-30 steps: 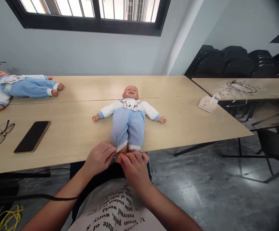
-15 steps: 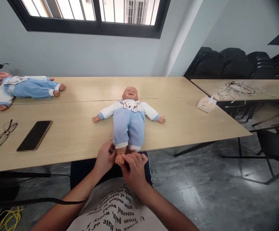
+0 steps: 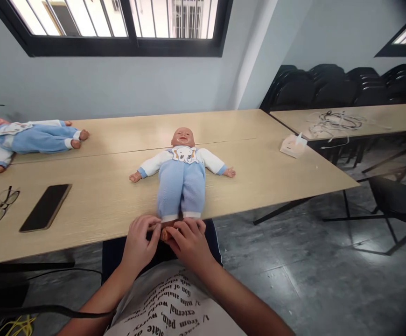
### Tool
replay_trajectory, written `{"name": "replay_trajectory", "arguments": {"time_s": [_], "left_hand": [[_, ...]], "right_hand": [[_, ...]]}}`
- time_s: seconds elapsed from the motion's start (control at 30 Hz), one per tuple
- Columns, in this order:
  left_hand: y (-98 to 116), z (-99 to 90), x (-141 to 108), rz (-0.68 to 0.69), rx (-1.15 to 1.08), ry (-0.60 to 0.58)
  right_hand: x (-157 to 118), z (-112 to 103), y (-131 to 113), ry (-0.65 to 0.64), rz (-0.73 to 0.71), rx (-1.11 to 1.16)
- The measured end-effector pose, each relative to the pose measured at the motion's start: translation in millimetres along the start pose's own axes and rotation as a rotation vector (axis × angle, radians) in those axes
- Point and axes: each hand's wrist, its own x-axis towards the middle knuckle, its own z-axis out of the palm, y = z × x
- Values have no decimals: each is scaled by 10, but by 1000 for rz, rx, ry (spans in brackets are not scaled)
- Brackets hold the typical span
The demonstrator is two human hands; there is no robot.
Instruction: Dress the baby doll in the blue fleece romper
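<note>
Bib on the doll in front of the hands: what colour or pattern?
White bib, animal face, orange patches; clearest in the head view.

Two dolls [image 3: 182,179], two hands [image 3: 191,240], one phone [image 3: 46,207], one tissue box [image 3: 293,146], one pair of glasses [image 3: 3,206]

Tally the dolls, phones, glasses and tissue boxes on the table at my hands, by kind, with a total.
Dolls: 2 (near doll, far-left doll)
Phone: 1
Glasses: 1 pair
Tissue box: 1
Total: 5
</note>
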Motion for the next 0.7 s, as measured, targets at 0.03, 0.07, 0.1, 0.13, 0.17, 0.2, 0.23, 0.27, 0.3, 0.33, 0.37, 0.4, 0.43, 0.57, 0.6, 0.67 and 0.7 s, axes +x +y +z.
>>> {"name": "replay_trajectory", "arguments": {"time_s": [0.03,0.07,0.1,0.13,0.17,0.2,0.23,0.27,0.3,0.33,0.37,0.4,0.43,0.57,0.6,0.67,0.7], "left_hand": [[49,-17,-8,66,17,3],[106,-27,-15,145,37,-13],[166,-30,-19,228,60,-40],[222,-24,-18,309,86,-76],[270,-10,-10,381,114,-112],[309,11,5,439,142,-145],[335,37,24,483,167,-167],[352,67,46,514,187,-181],[362,99,70,533,198,-186],[367,131,91,542,201,-184],[370,160,110,542,196,-173],[374,188,125,538,185,-158],[379,211,136,530,170,-141],[396,272,144,470,132,-86],[396,280,142,459,129,-79],[392,292,135,459,111,-72],[388,298,132,466,90,-69]], "right_hand": [[-23,-46,45,8,4,49],[-48,-93,104,41,36,96],[-70,-137,176,89,90,128],[-88,-173,257,135,153,141],[-99,-199,343,163,203,133],[-103,-213,429,169,227,108],[-101,-217,510,158,224,73],[-93,-212,580,143,201,34],[-82,-202,635,136,171,-6],[-69,-190,673,139,143,-43],[-56,-177,691,153,124,-74],[-46,-166,691,169,115,-96],[-41,-157,674,187,115,-108],[-105,-128,527,212,122,-30],[-144,-117,497,201,121,6],[-233,-85,471,195,136,54],[-277,-66,479,209,152,57]]}}
